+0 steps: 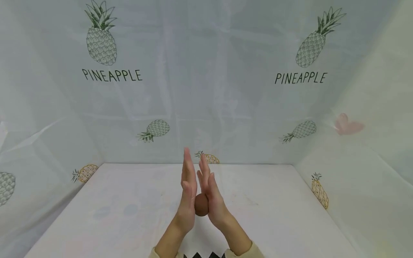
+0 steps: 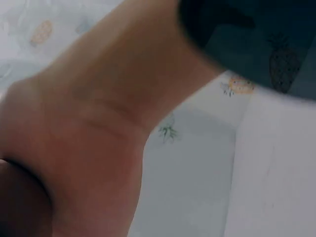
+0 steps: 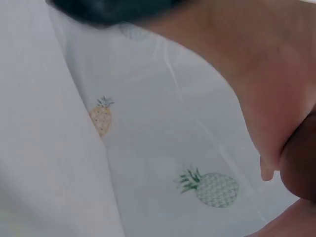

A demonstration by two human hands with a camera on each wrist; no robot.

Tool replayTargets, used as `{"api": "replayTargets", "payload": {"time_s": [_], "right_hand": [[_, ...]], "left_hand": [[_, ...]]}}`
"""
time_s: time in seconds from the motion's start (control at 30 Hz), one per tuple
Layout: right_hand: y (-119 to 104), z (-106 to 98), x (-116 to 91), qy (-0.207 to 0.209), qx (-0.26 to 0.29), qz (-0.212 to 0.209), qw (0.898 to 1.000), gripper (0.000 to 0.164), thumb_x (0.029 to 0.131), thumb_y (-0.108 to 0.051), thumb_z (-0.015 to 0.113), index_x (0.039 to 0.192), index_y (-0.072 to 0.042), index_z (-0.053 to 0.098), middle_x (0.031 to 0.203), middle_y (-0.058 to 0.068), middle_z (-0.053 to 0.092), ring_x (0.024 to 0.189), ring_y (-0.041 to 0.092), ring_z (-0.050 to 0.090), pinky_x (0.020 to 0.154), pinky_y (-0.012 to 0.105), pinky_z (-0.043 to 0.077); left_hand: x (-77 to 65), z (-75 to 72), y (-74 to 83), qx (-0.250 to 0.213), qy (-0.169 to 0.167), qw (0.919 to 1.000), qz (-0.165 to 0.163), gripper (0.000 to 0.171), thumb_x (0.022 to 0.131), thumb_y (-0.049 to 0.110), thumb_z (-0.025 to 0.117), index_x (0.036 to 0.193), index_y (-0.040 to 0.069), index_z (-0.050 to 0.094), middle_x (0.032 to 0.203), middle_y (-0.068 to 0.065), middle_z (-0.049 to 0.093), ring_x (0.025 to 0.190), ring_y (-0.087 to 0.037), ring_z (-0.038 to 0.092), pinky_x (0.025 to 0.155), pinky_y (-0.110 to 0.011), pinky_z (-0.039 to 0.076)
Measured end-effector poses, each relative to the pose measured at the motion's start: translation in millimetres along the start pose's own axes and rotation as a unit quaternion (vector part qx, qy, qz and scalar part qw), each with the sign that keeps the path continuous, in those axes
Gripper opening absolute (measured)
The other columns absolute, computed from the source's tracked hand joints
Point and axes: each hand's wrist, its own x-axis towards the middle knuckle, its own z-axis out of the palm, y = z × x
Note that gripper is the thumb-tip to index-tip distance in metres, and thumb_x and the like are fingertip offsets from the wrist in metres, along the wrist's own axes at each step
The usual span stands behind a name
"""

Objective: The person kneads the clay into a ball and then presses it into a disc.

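Note:
A smooth brown ball (image 1: pixel 201 205) sits between my two palms, near the heels of the hands. My left hand (image 1: pixel 188 197) is upright with straight fingers, its palm against the ball's left side. Facing it, my right hand (image 1: pixel 213 200) presses the other side, its fingers also straight and pointing up. Above the ball a narrow gap separates the fingers of the two hands. In the left wrist view part of the ball (image 2: pixel 22 202) shows at the lower left corner by the palm. The right wrist view has the ball (image 3: pixel 301 158) at its right edge, against the palm heel.
Below the hands lies a white table (image 1: pixel 129 215). A pale curtain (image 1: pixel 206 89) printed with pineapples hangs behind the table and along both sides. Light sleeve cuffs (image 1: pixel 244 251) show at the bottom of the head view.

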Motion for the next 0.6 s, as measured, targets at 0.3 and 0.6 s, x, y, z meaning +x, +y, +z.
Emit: {"api": "replayTargets", "payload": {"time_s": [0.3,0.6], "right_hand": [[-11,17,-4,0.002,-0.014,-0.008,1.0,0.061,0.112,-0.056,-0.003,0.17,-0.04,-0.008,0.175,-0.021,-0.012,0.164,0.026,-0.009,0.126,0.065,-0.012],[-23,8,-6,0.04,-0.034,-0.09,0.995,0.06,0.112,-0.049,-0.002,0.17,-0.038,-0.008,0.177,-0.013,-0.013,0.164,0.021,-0.011,0.122,0.066,-0.017]], "left_hand": [[5.3,-15.9,-13.9,0.058,0.037,0.9975,-0.018,0.065,0.11,0.058,0.001,0.167,0.033,-0.02,0.173,0.013,-0.029,0.158,-0.017,-0.033,0.116,-0.061,-0.031],[1.7,-2.4,-22.0,0.043,-0.005,0.9965,-0.072,0.06,0.113,0.05,0.003,0.167,0.036,-0.017,0.173,0.017,-0.026,0.16,-0.014,-0.027,0.118,-0.062,-0.026]]}}
